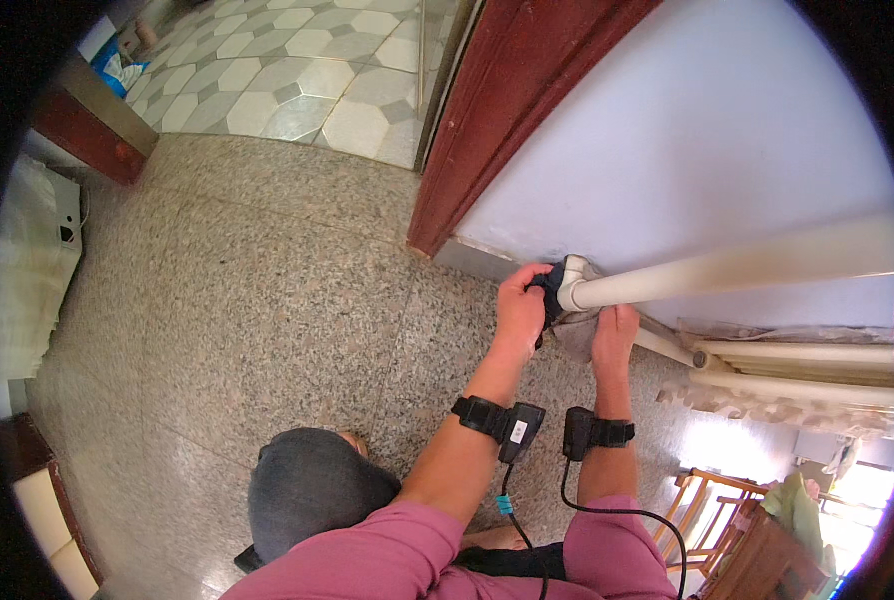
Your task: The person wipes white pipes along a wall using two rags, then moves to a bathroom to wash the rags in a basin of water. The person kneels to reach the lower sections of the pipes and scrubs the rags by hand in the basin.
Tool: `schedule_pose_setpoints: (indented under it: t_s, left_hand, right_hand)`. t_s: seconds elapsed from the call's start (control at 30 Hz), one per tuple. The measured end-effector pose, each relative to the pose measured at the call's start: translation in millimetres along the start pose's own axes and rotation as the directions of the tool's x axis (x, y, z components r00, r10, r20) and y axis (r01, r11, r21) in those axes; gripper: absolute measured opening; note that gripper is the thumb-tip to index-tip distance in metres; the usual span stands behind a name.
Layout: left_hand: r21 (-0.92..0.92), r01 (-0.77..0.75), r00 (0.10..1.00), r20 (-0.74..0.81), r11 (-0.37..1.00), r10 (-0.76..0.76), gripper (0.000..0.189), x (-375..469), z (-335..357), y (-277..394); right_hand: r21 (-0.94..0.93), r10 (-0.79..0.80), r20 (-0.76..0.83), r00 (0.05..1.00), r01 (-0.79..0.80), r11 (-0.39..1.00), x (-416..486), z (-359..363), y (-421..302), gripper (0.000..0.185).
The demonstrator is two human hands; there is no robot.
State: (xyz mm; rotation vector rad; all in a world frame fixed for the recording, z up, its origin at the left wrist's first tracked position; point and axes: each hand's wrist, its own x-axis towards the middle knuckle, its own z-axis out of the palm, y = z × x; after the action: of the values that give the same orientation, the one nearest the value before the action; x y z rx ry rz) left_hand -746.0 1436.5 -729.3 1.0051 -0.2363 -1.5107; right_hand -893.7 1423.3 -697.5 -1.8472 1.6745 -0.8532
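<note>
My left hand [520, 309] grips a dark cloth [552, 294] pressed against the left side of a white pipe fitting [573, 279] low by the wall. On the other side of the pipe, my right hand [615, 336] holds grey cloth [578, 337] that hangs under the fitting. Whether the dark and grey parts are one cloth, I cannot tell. From the fitting, a thick white pipe [664, 283] rises along the wall towards the right. A lower white pipe [663, 345] runs behind my right hand to a radiator [799, 352].
A dark red door frame [484, 142] stands left of the pipe, with a tiled floor [267, 82] beyond the doorway. Speckled stone flooring [267, 300] lies around me. A wooden chair [717, 517] is at lower right. Black devices with cables are strapped to both forearms.
</note>
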Motion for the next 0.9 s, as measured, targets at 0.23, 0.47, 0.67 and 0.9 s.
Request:
schedule_pose_setpoints:
  t_s: [0.23, 0.47, 0.67, 0.9]
  left_hand:
    - [0.453, -0.424, 0.891, 0.050, 0.785, 0.452, 0.034, -7, 3, 3]
    - [0.573, -0.486, 0.853, 0.144, 0.660, 0.502, 0.038, -12, 6, 14]
    - [0.806, -0.509, 0.814, 0.336, 0.302, 0.474, 0.033, -26, 20, 48]
    - [0.867, -0.316, 0.889, 0.128, 0.386, 0.440, 0.030, -34, 31, 41]
  right_hand:
    - [0.184, -0.059, 0.063, 0.996, 0.047, 0.982, 7, -17, -28, 0.035]
    - [0.080, -0.165, 0.153, 0.974, 0.154, 0.985, 19, -21, -35, 0.040]
    - [0.030, -0.011, 0.027, 1.000, 0.010, 1.000, -37, 19, 18, 0.043]
    - [0.374, 0.201, -0.168, 0.965, -0.127, 0.919, -21, 6, 25, 0.042]
